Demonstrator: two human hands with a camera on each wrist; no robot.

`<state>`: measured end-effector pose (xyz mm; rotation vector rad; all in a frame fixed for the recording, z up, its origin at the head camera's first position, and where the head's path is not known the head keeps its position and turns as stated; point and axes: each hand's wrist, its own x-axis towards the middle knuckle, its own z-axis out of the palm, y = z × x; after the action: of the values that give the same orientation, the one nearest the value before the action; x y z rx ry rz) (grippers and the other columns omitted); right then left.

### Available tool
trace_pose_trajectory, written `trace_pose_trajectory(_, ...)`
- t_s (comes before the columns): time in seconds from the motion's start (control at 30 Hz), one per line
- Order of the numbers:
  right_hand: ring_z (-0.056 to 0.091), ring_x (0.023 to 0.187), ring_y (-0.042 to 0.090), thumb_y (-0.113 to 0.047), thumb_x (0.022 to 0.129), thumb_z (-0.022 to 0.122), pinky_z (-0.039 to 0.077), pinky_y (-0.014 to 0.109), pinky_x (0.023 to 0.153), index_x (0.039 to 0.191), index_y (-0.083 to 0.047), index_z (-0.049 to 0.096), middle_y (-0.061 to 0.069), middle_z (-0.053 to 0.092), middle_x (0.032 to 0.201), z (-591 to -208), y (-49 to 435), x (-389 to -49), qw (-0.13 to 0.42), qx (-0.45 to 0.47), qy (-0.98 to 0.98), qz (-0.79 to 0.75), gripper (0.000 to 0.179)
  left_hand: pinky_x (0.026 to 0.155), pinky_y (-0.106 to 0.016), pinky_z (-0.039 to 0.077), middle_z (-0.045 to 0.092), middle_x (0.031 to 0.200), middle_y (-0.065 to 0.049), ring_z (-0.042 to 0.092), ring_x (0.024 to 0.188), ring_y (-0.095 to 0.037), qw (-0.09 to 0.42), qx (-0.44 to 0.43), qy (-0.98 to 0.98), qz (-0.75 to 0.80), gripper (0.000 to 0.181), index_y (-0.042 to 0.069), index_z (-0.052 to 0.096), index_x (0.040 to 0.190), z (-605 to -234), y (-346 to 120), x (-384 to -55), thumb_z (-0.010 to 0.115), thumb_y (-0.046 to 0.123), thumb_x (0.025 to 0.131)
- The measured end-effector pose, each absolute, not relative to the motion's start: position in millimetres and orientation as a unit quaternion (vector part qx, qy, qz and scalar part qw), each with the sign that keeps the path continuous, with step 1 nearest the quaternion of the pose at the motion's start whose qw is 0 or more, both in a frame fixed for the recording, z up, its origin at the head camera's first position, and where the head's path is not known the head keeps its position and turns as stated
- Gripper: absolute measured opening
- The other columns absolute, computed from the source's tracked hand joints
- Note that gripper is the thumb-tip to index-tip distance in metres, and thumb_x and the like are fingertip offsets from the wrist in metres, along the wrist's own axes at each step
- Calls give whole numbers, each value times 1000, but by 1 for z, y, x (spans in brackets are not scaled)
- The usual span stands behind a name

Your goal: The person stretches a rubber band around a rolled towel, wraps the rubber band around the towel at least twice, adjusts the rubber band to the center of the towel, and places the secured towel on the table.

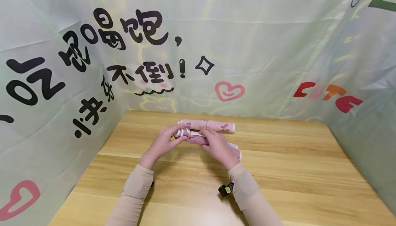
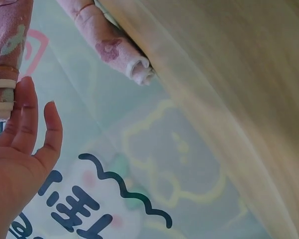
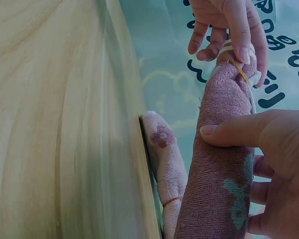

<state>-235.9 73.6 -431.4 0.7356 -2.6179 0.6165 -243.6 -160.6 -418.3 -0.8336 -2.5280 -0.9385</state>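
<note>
A rolled mauve towel (image 1: 198, 139) with green printed patches is held between both hands above the table. My left hand (image 1: 162, 142) pinches its left end with thumb and fingers, where a thin tan rubber band (image 3: 238, 68) crosses the roll. My right hand (image 1: 219, 147) grips the roll further along, thumb on top (image 3: 224, 133) and fingers round the other side in the right wrist view. Behind it a paler pink rolled towel (image 1: 213, 125) lies on the table, with a band round its middle.
The wooden table (image 1: 294, 171) reaches to printed fabric curtains (image 1: 263, 54) at the back and both sides. A small black device (image 1: 226, 189) sits at the right wrist, beside the beige sleeve.
</note>
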Motion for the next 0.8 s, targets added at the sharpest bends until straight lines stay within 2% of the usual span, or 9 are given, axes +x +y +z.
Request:
trace_pose_trajectory(0.07,68,90,29,-17,78,80,55,46,78,111,-14,61,9,67,107,-432,74,-236,177,265,-924,213,38,74,-32,52,69,112,-3,63,91,-19,157,-296,-886,-321,41,25,62,131,-418,-161,-243,69,27,91)
trace_pose_trajectory(0.17,68,89,29,-16,78,80,55,46,78,111,-14,61,9,67,106,-432,73,-236,172,269,-924,211,38,67,-28,47,66,99,-1,58,79,-18,154,-296,-888,-316,36,24,65,127,-418,-162,-243,69,26,91)
trace_pose_trajectory(0.23,67,90,28,-16,79,80,55,46,79,112,-15,61,8,67,106,-433,73,-236,163,274,-925,209,38,65,-27,46,65,95,-1,55,77,-16,152,-295,-891,-310,31,23,67,121,-419,-162,-242,69,26,91)
trace_pose_trajectory(0.33,67,91,26,-16,79,79,55,45,80,112,-14,62,8,69,106,-434,73,-235,148,280,-925,208,37,70,-27,49,67,100,-1,57,82,-12,142,-291,-896,-304,22,22,69,113,-421,-162,-241,69,25,91)
trace_pose_trajectory(0.43,67,92,26,-16,80,79,55,43,80,113,-15,62,7,69,107,-434,73,-234,144,285,-924,211,37,73,-30,51,68,102,-3,60,85,-14,132,-290,-897,-306,17,21,69,109,-423,-162,-241,68,23,92)
trace_pose_trajectory(0.5,67,98,26,-18,81,79,55,42,86,116,-15,61,7,68,112,-434,73,-234,143,297,-918,219,40,76,-33,52,69,104,-5,62,89,-16,130,-290,-896,-310,18,18,69,109,-423,-162,-241,68,22,92)
trace_pose_trajectory(0.67,63,106,22,-17,83,76,52,37,95,112,-14,67,6,65,115,-433,65,-232,210,378,-860,270,30,76,-33,53,70,102,-6,64,89,-17,131,-287,-895,-315,17,16,69,107,-422,-161,-239,67,21,92)
trace_pose_trajectory(0.8,61,101,19,-13,84,74,53,34,88,105,-15,73,5,65,108,-436,58,-233,287,425,-814,273,22,74,-33,53,72,100,-5,65,86,-16,141,-289,-893,-315,14,17,69,106,-421,-160,-241,67,21,92)
